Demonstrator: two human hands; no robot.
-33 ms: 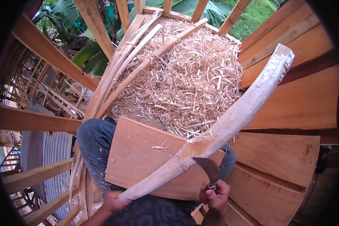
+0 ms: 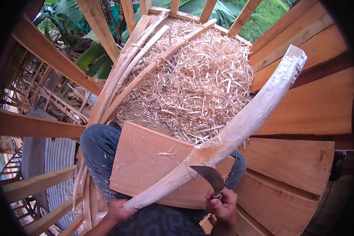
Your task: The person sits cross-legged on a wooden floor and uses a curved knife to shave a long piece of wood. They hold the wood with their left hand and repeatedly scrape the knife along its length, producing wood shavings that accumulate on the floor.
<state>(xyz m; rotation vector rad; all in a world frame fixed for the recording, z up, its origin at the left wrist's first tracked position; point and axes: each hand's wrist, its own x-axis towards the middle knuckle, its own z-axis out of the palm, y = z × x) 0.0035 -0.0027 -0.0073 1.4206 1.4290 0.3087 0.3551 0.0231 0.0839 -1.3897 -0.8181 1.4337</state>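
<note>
left hand (image 2: 120, 210) grips pale log (image 2: 240, 129) by near end; right hand (image 2: 223, 203) grips curved knife (image 2: 211, 176), tip at log.

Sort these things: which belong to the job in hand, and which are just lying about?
Job in hand:
- curved knife, in the right hand
- pale bent log, held by the left hand
- board across the lap

Lying about:
- wood shavings
- long wood strips
- corrugated sheet

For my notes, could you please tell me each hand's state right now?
Left hand: closed, holding the pole.
Right hand: closed, holding the knife.
</note>
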